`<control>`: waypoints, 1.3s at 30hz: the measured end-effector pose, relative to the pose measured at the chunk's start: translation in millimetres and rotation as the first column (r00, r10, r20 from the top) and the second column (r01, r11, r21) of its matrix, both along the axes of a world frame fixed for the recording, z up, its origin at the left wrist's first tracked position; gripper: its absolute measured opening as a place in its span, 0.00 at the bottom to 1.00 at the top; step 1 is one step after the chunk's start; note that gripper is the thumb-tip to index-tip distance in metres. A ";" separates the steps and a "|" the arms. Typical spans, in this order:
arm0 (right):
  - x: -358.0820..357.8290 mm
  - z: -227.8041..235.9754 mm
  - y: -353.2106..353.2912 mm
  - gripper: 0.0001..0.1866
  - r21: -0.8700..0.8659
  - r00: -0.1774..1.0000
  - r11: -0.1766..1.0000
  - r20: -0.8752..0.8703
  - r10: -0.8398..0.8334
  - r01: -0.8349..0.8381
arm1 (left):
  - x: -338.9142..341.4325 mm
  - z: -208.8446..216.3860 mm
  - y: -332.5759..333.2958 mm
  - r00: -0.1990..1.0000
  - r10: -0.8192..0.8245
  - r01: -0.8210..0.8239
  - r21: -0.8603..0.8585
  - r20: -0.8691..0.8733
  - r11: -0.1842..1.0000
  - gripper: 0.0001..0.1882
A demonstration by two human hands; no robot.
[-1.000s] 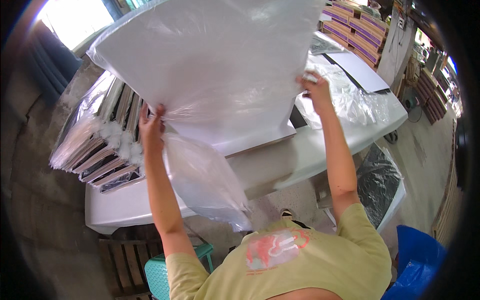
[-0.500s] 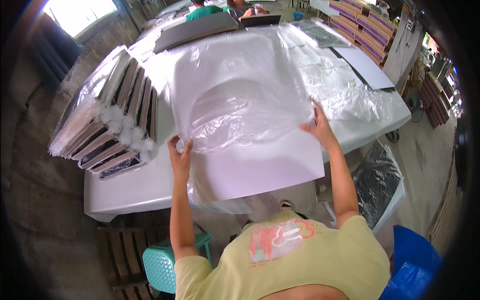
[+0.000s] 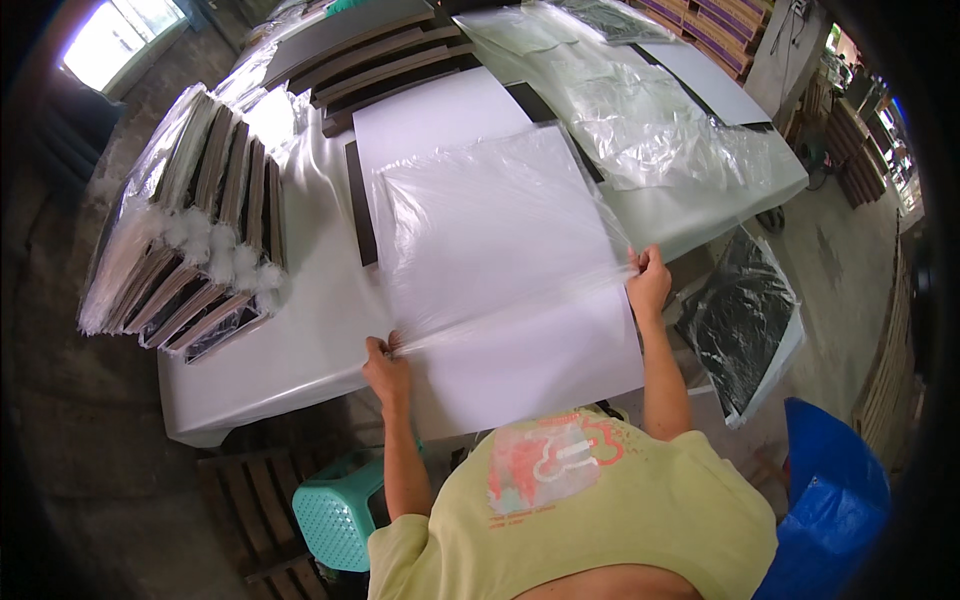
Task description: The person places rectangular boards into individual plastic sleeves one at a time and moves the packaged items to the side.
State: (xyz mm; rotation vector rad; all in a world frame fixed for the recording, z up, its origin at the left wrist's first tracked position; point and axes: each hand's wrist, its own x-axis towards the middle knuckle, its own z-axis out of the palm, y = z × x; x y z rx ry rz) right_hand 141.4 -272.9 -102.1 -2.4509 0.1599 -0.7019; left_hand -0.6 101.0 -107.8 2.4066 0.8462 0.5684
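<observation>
Pinches clear plastic bag (image 3: 490, 205) at both sides with left hand (image 3: 387, 369) and right hand (image 3: 649, 283), unclear whether around or over white board (image 3: 530, 365).

Lots of bits are covered up or cut off here.
The shirt (image 3: 640, 510) hides some of the near edge of the white sheet (image 3: 530, 375), and the tiny marks low on its picture are too small to read. The dark board (image 3: 361, 220) is mostly under the white sheet. Fingers of the left hand (image 3: 387, 372) and right hand (image 3: 650, 283) cover little bits of the clear bag (image 3: 490, 210). The left arm hides part of the green stool (image 3: 335, 525). The window (image 3: 120, 42) and boxes (image 3: 715, 40) get cut off on top, the blue plastic (image 3: 835, 500) at the bottom. Far-off things on the right are too small and blurry to name.
</observation>
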 end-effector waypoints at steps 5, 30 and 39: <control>-75.0 -23.7 -23.4 0.08 0.002 0.982 0.982 -0.031 0.188 -0.188 | -56.3 -16.3 -16.3 0.989 -0.030 0.037 -0.052 0.142 0.998 0.09; -68.4 -92.7 6.9 0.38 0.695 0.808 0.719 -0.414 0.420 -0.017 | -50.6 -126.6 20.0 0.758 -0.649 0.624 -0.360 0.063 0.694 0.16; -68.6 -69.0 -61.6 0.33 0.544 0.899 0.838 -0.350 0.264 -0.035 | -43.9 -20.5 -19.5 0.818 -0.573 0.320 -0.869 0.052 0.378 0.11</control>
